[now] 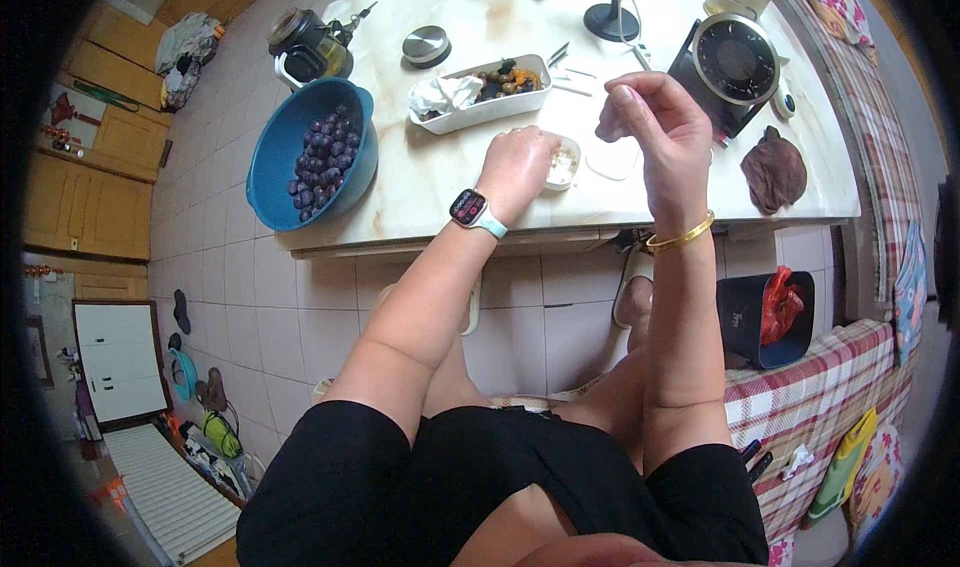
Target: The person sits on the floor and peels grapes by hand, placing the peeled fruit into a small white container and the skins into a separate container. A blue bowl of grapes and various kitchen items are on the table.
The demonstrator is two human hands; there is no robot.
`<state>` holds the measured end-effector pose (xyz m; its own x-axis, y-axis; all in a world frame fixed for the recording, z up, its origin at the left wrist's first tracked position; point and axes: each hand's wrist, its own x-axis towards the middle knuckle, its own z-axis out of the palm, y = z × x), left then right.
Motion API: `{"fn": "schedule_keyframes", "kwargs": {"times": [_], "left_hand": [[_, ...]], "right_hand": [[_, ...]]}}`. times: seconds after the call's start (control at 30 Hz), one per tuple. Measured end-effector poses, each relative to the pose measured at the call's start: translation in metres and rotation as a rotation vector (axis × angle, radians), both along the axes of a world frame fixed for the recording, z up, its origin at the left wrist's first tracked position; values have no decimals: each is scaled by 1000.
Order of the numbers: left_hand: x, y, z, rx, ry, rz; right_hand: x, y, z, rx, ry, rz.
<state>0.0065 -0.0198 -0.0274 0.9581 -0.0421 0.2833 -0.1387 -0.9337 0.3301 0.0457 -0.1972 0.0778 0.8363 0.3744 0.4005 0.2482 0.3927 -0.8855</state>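
My left hand point(521, 163), with a smartwatch on its wrist, is curled over the left edge of a small white dish point(571, 165) with pale bits in it. Its fingertips are hidden. My right hand point(656, 116), with a gold-coloured bangle at the wrist, is raised right of the dish. Its thumb and fingers are bent close together; whether something small lies between them is unclear. Behind the left hand sits a long white tray point(491, 116) with crumpled white tissue point(448, 94) and dark, brown and orange pieces. A blue plastic basin point(262, 169) of dark purple grapes point(326, 158) stands further left.
On the marble-look table point(442, 184) are a round metal-topped lid point(425, 44), a glass jug point(315, 45), a black stand point(611, 23), a round-topped appliance point(735, 60) and a brown cloth point(774, 171). A dark bin point(739, 319) with a red bag stands on the floor at right.
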Motion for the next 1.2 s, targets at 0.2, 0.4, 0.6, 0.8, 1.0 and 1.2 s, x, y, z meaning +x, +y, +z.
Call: {"fn": "schedule_keyframes", "kwargs": {"times": [0.2,0.4,0.6,0.8,1.0,1.2], "left_hand": [[4,-1,-6,106,44,-8],[9,-8,-9,93,55,64],[12,-16,-8,129,108,142],[17,-16,-13,26,96,173],[12,-20,-6,35,111,180],[8,-11,4,-68,26,124]], "right_hand": [[-2,-1,0,0,20,3],[-1,-3,0,12,26,17],[-4,-1,-4,-7,28,-5],[-9,3,7,-5,103,19],[-11,6,1,-5,135,37],[-17,24,-3,9,50,55]]}}
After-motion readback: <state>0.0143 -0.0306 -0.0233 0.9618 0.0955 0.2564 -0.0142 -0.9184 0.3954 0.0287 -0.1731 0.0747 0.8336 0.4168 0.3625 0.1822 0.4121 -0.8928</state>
